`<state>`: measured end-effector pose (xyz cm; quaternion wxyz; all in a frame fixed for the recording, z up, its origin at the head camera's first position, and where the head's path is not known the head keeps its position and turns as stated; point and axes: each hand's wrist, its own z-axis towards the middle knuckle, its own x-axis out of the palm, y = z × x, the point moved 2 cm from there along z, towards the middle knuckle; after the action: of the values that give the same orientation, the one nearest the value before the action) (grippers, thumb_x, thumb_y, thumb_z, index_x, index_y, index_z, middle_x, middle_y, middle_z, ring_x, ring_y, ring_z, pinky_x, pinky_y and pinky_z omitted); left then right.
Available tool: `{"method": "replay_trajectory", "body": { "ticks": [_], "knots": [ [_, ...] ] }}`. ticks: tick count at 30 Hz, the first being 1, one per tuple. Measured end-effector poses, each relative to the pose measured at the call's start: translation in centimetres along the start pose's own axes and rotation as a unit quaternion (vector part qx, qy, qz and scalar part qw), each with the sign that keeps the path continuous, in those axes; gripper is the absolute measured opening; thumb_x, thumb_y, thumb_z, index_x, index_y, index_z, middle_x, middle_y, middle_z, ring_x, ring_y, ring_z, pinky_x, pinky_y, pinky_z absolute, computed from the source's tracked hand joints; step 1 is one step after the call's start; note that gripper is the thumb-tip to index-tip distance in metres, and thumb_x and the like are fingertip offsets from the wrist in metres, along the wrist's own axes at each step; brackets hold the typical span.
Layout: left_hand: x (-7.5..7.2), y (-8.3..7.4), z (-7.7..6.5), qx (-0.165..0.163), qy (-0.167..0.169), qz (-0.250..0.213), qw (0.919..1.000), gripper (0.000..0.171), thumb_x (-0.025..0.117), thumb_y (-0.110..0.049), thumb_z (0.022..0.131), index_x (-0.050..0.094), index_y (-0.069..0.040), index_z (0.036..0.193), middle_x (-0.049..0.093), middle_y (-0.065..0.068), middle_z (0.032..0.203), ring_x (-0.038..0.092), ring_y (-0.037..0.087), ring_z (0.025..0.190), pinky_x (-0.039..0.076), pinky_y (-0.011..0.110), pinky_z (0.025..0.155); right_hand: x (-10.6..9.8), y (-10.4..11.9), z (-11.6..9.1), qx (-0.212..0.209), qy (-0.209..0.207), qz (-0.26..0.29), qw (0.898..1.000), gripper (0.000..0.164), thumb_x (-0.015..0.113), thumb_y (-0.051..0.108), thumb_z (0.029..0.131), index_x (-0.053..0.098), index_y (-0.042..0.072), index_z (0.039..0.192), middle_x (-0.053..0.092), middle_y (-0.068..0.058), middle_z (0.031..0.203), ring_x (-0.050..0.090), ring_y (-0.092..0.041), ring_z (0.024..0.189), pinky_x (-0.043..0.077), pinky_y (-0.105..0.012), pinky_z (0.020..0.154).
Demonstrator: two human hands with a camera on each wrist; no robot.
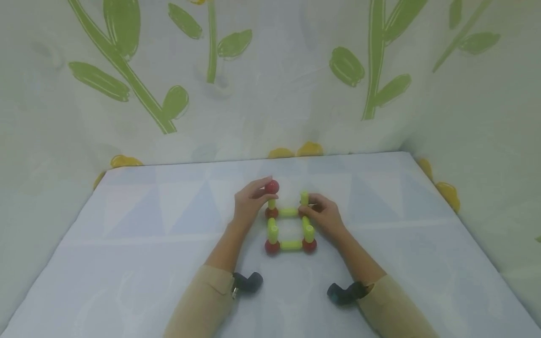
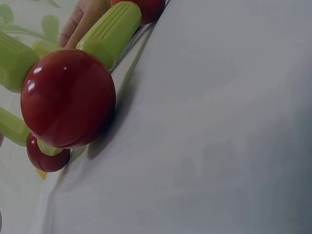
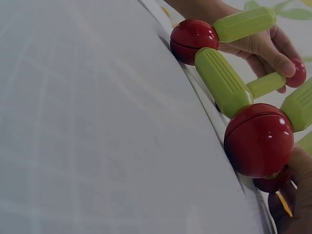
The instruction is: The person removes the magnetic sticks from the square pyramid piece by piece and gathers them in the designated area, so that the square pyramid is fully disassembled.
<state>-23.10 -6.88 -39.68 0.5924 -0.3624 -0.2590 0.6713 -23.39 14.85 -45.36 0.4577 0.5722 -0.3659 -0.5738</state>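
Note:
A toy frame of yellow-green rods (image 1: 290,245) and red balls (image 1: 272,247) rests on the table, joined in a square with a short rod standing up from each corner. With thumb and fingers, my left hand (image 1: 248,203) pinches a loose-looking red ball (image 1: 272,187) at the top of the back left upright rod. My right hand (image 1: 326,217) grips the frame's back right corner, the thumb near the corner ball and fingers behind the upright rod (image 1: 304,198). In the right wrist view, the pinched ball (image 3: 297,74) meets a rod's end; the right hand (image 3: 301,192) is partly cut off.
A pale cloth with faint blue triangles covers the table (image 1: 127,281). Behind it rises a white curtain (image 1: 287,94) printed with green leaves and yellow flowers. Dark wrist cameras (image 1: 249,282) project inward from both sleeves, near the frame's front.

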Motion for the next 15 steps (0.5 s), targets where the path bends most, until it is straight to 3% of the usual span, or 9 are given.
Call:
{"method": "replay_trajectory", "body": {
  "ticks": [3,8,15],
  "knots": [
    [0.06,0.16,-0.12,-0.004,0.001,0.002,1.0000,0.041,0.074,0.008,0.072,0.063,0.011,0.111,0.064,0.024,0.112,0.063,0.037,0.101,0.050,0.024,0.088,0.07,-0.27,-0.20,-0.002,-0.001,0.007,1.000,0.033,0.074,0.029,0.081,0.065,0.008,0.106,0.067,-0.010,0.097,0.065,-0.015,0.079,0.050,-0.020,0.073],
    [-0.06,0.14,-0.12,0.023,-0.004,0.013,0.9996,0.041,0.074,0.010,0.070,0.062,0.012,0.110,0.064,0.026,0.111,0.064,0.034,0.101,0.050,0.023,0.088,0.15,-0.27,-0.15,0.012,-0.003,0.011,1.000,0.035,0.074,0.028,0.081,0.065,0.008,0.107,0.066,-0.011,0.098,0.064,-0.015,0.079,0.051,-0.021,0.072],
    [-0.31,0.98,-0.81,0.021,-0.011,0.001,0.9997,0.041,0.073,0.014,0.068,0.062,0.014,0.108,0.063,0.028,0.110,0.065,0.007,0.101,0.051,0.020,0.086,0.61,-0.53,-0.50,0.029,0.008,0.017,0.999,0.034,0.073,0.025,0.083,0.064,0.006,0.109,0.067,-0.012,0.098,0.064,-0.013,0.079,0.051,-0.021,0.074]
  ]
}}
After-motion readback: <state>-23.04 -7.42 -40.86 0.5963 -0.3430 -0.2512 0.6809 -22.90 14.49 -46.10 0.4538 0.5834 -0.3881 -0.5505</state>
